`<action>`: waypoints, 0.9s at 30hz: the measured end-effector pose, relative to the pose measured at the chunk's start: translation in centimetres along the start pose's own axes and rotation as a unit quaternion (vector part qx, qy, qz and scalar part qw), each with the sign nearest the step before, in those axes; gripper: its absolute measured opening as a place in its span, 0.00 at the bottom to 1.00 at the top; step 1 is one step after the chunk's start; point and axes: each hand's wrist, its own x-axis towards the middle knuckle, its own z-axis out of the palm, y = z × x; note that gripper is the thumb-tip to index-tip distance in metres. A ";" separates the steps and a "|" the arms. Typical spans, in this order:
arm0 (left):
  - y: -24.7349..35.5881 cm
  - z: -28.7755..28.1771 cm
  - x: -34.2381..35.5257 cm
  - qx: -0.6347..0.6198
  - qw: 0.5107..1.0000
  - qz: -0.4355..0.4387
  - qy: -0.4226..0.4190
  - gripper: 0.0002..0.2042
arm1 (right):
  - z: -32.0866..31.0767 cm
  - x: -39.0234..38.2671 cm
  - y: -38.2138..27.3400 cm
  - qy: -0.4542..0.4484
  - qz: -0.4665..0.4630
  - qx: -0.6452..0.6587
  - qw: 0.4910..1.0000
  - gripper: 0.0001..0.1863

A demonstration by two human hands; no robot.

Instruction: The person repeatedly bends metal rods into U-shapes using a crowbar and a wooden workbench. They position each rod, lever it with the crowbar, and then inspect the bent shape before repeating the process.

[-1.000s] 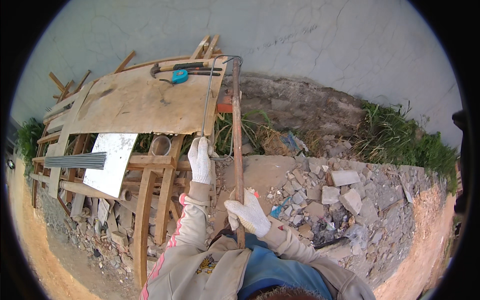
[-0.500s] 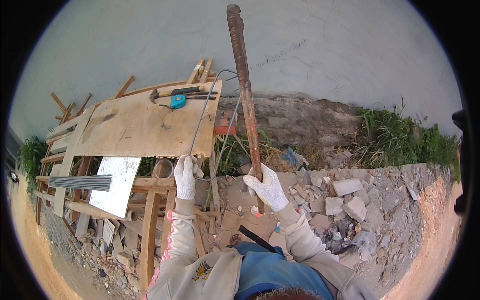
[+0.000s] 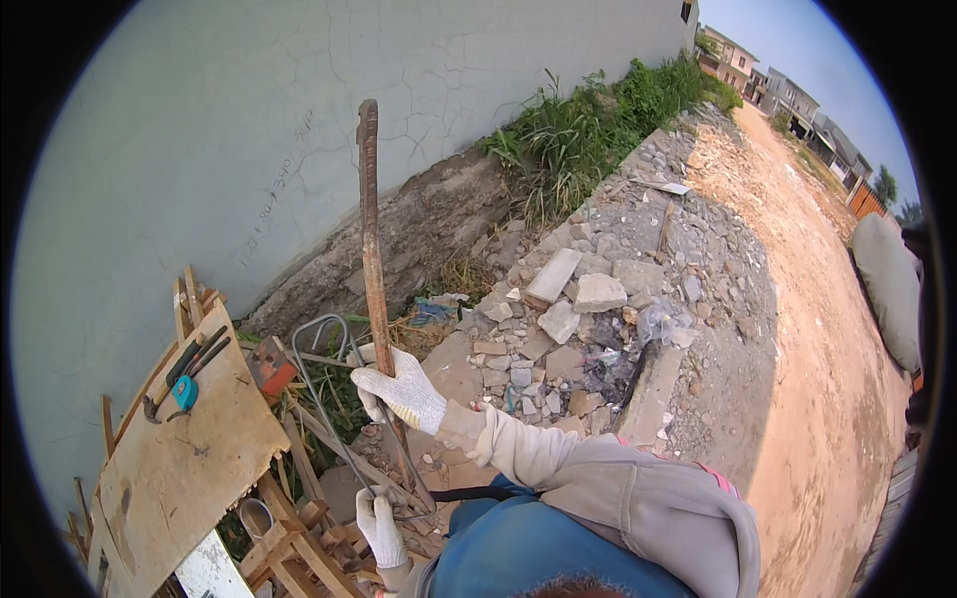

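My right hand point(image 3: 407, 392), in a white knit glove, is closed around a long rusty metal bar point(image 3: 372, 244) with a notched upper end. The bar stands nearly upright, and its lower end runs down past the glove. Lower and to the left, my left hand point(image 3: 381, 528), also gloved, grips a grey steel rod point(image 3: 323, 407) bent into a long open loop. The loop's upper part rises beside the bar, just left of my right hand. Whether rod and bar touch is hard to tell.
A plywood-topped bench point(image 3: 199, 439) at lower left carries a hammer point(image 3: 164, 384) and a blue tape measure point(image 3: 184, 393). Timber point(image 3: 289, 543) juts out below it. Broken concrete point(image 3: 598, 294) covers the ground at right, beside a dirt road point(image 3: 807, 349). A grey wall point(image 3: 219, 130) stands behind.
My view has swung to the right, bringing the road and houses in. The bench has shifted to the lower left of the picture. Both hands keep their holds, the left now lower.
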 end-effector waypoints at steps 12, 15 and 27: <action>9.7 6.3 11.4 -0.206 0.978 0.021 -0.007 0.20 | -4.6 -4.0 1.0 -0.065 0.106 -0.090 0.988 0.15; 10.1 7.5 12.5 -0.148 0.987 -0.030 0.049 0.22 | -5.2 -3.7 0.6 -0.105 0.062 -0.115 0.986 0.13; 9.0 6.2 11.7 -0.140 0.985 0.029 0.097 0.25 | -8.2 -0.7 -0.8 -0.130 0.133 -0.036 0.982 0.10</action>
